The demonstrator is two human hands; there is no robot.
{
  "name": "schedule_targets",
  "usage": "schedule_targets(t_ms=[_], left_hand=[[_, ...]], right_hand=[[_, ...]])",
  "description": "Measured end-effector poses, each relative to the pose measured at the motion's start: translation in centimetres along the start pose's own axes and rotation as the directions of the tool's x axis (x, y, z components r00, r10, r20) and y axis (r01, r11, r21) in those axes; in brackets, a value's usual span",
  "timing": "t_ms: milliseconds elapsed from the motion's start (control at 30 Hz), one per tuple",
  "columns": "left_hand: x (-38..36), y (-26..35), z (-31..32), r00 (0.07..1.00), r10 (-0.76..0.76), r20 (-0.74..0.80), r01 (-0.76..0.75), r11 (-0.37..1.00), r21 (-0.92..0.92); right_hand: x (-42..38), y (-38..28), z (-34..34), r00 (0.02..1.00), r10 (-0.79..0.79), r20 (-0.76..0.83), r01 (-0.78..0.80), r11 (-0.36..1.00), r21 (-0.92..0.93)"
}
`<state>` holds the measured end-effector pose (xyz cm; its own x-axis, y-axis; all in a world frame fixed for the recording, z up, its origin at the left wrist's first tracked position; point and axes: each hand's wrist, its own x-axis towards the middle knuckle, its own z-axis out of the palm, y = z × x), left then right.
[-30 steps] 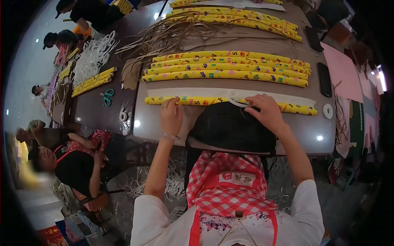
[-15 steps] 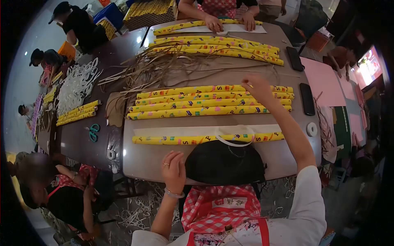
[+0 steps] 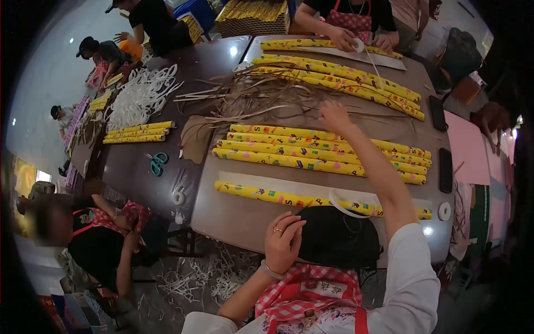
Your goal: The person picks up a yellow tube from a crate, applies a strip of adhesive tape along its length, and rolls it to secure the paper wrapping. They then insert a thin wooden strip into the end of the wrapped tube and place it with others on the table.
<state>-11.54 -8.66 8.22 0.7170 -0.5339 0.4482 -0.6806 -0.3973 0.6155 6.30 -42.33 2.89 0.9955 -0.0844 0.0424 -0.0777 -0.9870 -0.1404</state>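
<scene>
My right hand is stretched over the table, fingers curled, beside the tangle of brown strips and just above a row of yellow patterned tubes. Whether it pinches a strip is too small to tell. Near the table's front edge, my left hand is raised with bent fingers close together; what they hold, if anything, is hidden. Beyond it, a single yellow tube lies along a pale paper strip. A white looped band crosses this tube above a black cap.
A co-worker's hands handle a white roll at the far side. Two black phones and a tape roll lie on the right. Green scissors and white strips are on the left table. Another person sits at lower left.
The view has turned, so the table appears shifted and tilted. My right hand has moved from the tube row toward the brown strips. The co-worker's hand now holds up a white roll.
</scene>
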Motion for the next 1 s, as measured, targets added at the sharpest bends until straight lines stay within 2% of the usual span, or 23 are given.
schedule_targets(t_ms=[67, 133, 200, 267, 300, 367, 400, 433, 500, 533, 567, 600, 633, 667, 700, 733, 767, 800, 833, 900, 933, 1000], left_hand=[[0.3, 0.4, -0.4, 1.000, -0.007, -0.021, 0.006, 0.999, -0.032], [0.7, 1.0, -0.4, 0.999, 0.017, -0.046, -0.020, 0.998, -0.063], [1.8, 2.0, -0.3, 0.996, 0.061, -0.069, -0.068, 0.993, -0.098], [3.1, 3.8, -0.2, 0.979, 0.160, -0.123, -0.178, 0.973, -0.148], [3.8, 4.7, -0.4, 0.964, 0.217, -0.155, -0.237, 0.963, -0.125], [5.7, 6.4, -0.6, 0.932, 0.299, -0.202, -0.332, 0.930, -0.155], [6.9, 7.4, -0.4, 0.914, 0.320, -0.249, -0.366, 0.915, -0.171], [8.1, 8.4, -0.2, 0.894, 0.335, -0.296, -0.398, 0.898, -0.185], [11.3, 11.5, -0.4, 0.821, 0.428, -0.378, -0.479, 0.877, -0.047], [12.5, 12.7, 0.2, 0.818, 0.437, -0.374, -0.505, 0.857, -0.104], [13.5, 13.9, 0.9, 0.815, 0.446, -0.371, -0.529, 0.834, -0.160], [14.1, 14.7, 2.0, 0.775, 0.490, -0.400, -0.566, 0.819, -0.095], [13.6, 15.2, 2.0, 0.773, 0.492, -0.399, -0.572, 0.813, -0.105], [13.2, 15.4, 1.8, 0.860, 0.488, -0.147, -0.508, 0.799, -0.322], [12.8, 15.8, 1.9, 0.859, 0.497, 0.123, -0.377, 0.777, -0.503], [11.4, 15.8, 2.8, 0.890, 0.450, 0.077, -0.239, 0.603, -0.761], [10.1, 16.6, 0.9, 0.871, 0.400, 0.286, -0.007, 0.591, -0.806], [8.9, 16.7, -1.4, 0.797, 0.355, 0.489, 0.232, 0.568, -0.790], [7.9, 15.3, -1.5, 0.754, 0.390, 0.529, 0.280, 0.537, -0.796], [6.3, 14.4, -4.6, 0.600, 0.305, 0.739, 0.467, 0.616, -0.634], [5.5, 13.3, -4.9, 0.583, 0.324, 0.745, 0.446, 0.639, -0.627], [3.6, 10.9, -5.2, 0.489, 0.257, 0.833, 0.589, 0.608, -0.533]], right_hand=[[-2.0, 0.6, -5.2, 0.979, 0.035, 0.199, -0.032, 0.999, -0.020], [-4.6, 1.4, -10.3, 0.973, 0.180, 0.142, -0.199, 0.972, 0.128], [-7.5, 2.1, -15.7, 0.944, 0.310, 0.112, -0.324, 0.934, 0.149], [-10.7, 3.7, -19.9, 0.964, 0.246, -0.097, -0.232, 0.963, 0.136], [-12.2, 4.5, -22.0, 0.967, 0.174, -0.185, -0.132, 0.967, 0.218], [-16.2, 3.5, -26.9, 0.968, 0.184, -0.173, -0.138, 0.958, 0.250], [-18.5, 2.0, -28.9, 0.964, 0.237, -0.117, -0.153, 0.860, 0.487], [-21.0, -0.3, -31.0, 0.960, 0.251, -0.120, -0.166, 0.862, 0.478], [-25.6, -4.6, -33.8, 0.955, 0.297, 0.013, -0.219, 0.674, 0.706], [-27.2, -5.1, -33.8, 0.966, 0.254, -0.046, -0.155, 0.713, 0.684], [-28.9, -5.5, -34.2, 0.963, 0.267, -0.045, -0.166, 0.715, 0.679], [-30.5, -6.0, -34.6, 0.961, 0.275, -0.039, -0.166, 0.682, 0.712], [-32.0, -6.4, -34.8, 0.959, 0.282, -0.035, -0.163, 0.646, 0.745], [-33.3, -6.9, -34.7, 0.937, 0.336, -0.096, -0.165, 0.669, 0.725], [-34.6, -6.9, -34.8, 0.933, 0.347, -0.097, -0.173, 0.668, 0.724], [-35.8, -6.6, -34.7, 0.900, 0.404, -0.166, -0.197, 0.716, 0.670], [-37.1, -6.3, -34.6, 0.860, 0.452, -0.235, -0.229, 0.755, 0.615], [-38.1, -6.1, -34.4, 0.831, 0.478, -0.283, -0.247, 0.775, 0.582], [-39.1, -5.5, -34.0, 0.827, 0.491, -0.275, -0.259, 0.766, 0.589], [-40.6, -4.2, -32.3, 0.829, 0.548, -0.114, -0.413, 0.736, 0.537], [-41.1, -4.0, -30.7, 0.832, 0.549, -0.079, -0.400, 0.693, 0.599], [-41.8, -3.0, -27.8, 0.814, 0.567, 0.122, -0.485, 0.549, 0.681]])
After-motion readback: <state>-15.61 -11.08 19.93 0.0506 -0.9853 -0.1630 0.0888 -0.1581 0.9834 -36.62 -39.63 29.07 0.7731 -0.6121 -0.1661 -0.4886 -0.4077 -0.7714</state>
